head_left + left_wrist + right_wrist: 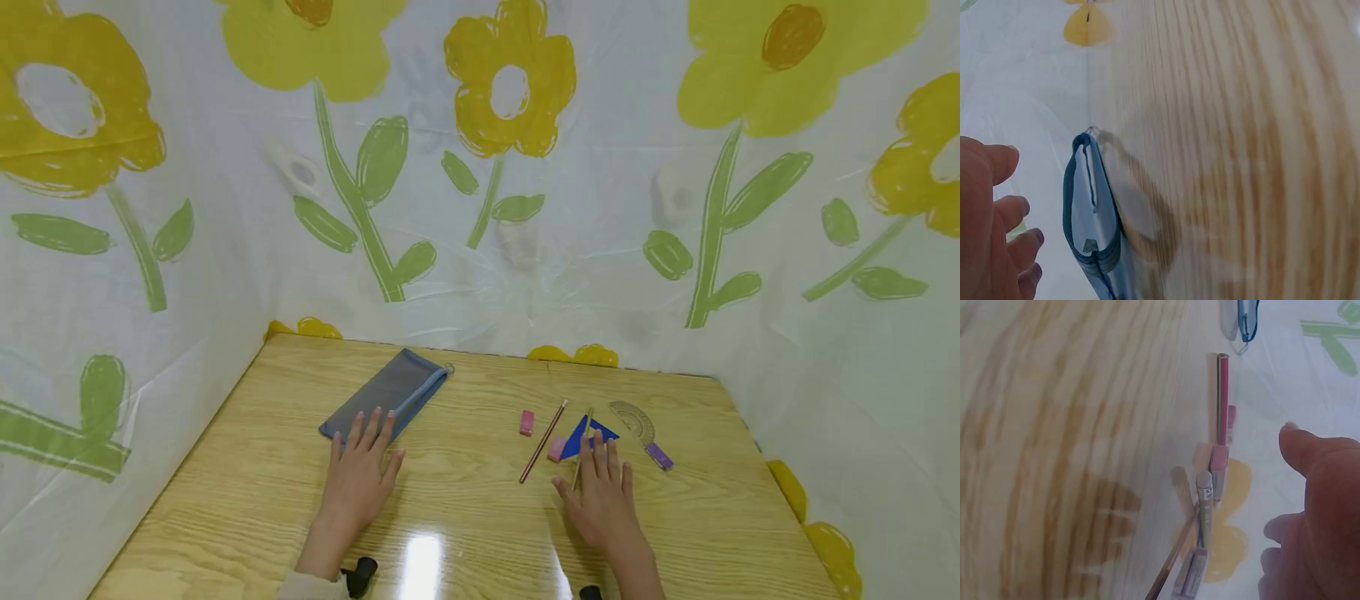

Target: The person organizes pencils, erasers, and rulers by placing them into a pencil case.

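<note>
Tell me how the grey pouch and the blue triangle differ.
The pouch is grey with blue edging; the triangle is solid blue. The pouch is oblong, the triangle three-sided. The pouch is also much larger than the triangle. Both lie on the wood-grained table.

Beneath the cloth-like pouch (386, 392), the wood-grained table (465, 512) looks glossy; right of the pouch, the set square (573, 443) and protractor (638, 416) look plastic.
</note>
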Tool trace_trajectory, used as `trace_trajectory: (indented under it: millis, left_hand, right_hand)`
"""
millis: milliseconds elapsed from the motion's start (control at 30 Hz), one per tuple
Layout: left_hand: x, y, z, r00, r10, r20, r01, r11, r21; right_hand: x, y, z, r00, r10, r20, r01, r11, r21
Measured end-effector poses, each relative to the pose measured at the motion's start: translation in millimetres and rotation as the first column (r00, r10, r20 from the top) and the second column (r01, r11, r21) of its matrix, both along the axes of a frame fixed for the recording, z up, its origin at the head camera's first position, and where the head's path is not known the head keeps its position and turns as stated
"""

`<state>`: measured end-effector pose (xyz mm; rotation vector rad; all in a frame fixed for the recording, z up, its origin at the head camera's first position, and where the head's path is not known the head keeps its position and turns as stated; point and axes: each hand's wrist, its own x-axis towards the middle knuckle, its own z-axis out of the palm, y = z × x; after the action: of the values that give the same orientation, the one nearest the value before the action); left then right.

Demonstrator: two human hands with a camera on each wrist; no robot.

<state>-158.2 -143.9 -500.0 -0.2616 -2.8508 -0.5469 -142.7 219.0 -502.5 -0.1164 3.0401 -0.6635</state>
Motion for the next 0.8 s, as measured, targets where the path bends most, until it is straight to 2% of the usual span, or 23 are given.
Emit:
trace_trajectory:
  millis: [200,367,500,633,800]
  left_hand:
    - [-6.1,0.0,1.7,0.999,-0.047,-0.002,0.047,0.999,0.023]
    - [-16.0,-1.2,4.5,0.997,-0.078,0.008,0.078,0.997,0.009]
    - [-25.9,-0.3,9.8,0.991,-0.118,0.062,0.118,0.993,-0.012]
    - [-36.3,3.3,15.9,0.977,-0.162,0.139,0.167,0.986,-0.025]
    - [-51.2,5.8,15.1,0.971,-0.176,0.164,0.187,0.981,-0.056]
  right_hand:
    - [-2.0,-2.0,0.4,1.0,0.019,-0.01,-0.019,1.0,0.002]
    - [-5.3,-5.3,2.8,0.995,0.098,0.014,-0.098,0.995,-0.024]
    - [-8.1,-9.2,4.7,0.984,0.177,0.032,-0.175,0.982,-0.066]
    - [-12.6,-12.5,7.7,0.971,0.237,0.031,-0.232,0.965,-0.119]
    - [-25.7,-17.6,8.8,0.953,0.302,0.029,-0.289,0.932,-0.219]
